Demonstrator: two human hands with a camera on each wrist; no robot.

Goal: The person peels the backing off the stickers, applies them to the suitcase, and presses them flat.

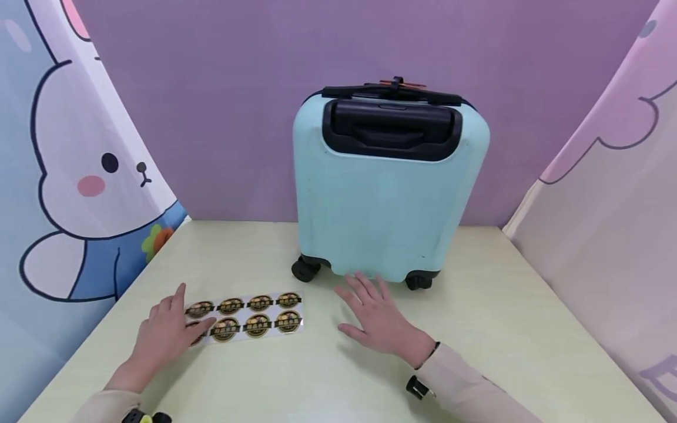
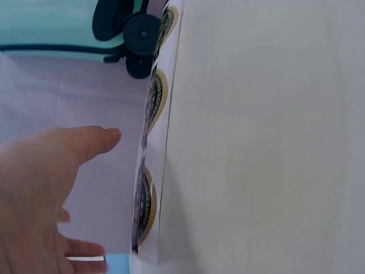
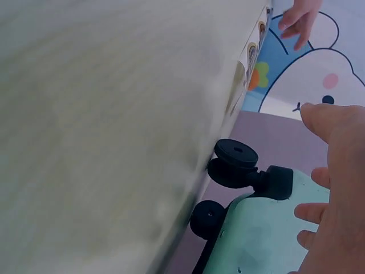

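A sheet of round black-and-gold stickers (image 1: 258,324) lies on the table to the left of centre. Over its left end hovers my left hand (image 1: 165,332), fingers spread and holding nothing; the left wrist view shows the thumb (image 2: 94,142) apart from the sheet. My right hand (image 1: 378,323) is spread above the table in front of a light blue suitcase (image 1: 383,217), its fingertips overlapping the suitcase's bottom edge in the head view. The suitcase stands upright on black wheels (image 3: 234,162), with a black handle (image 1: 394,126) recessed at the top.
The pale wooden table (image 1: 497,317) stretches around the suitcase and sheet. Behind it rises a purple wall (image 1: 222,117). A rabbit-print curtain (image 1: 79,176) hangs at the left, and another printed curtain (image 1: 608,235) at the right.
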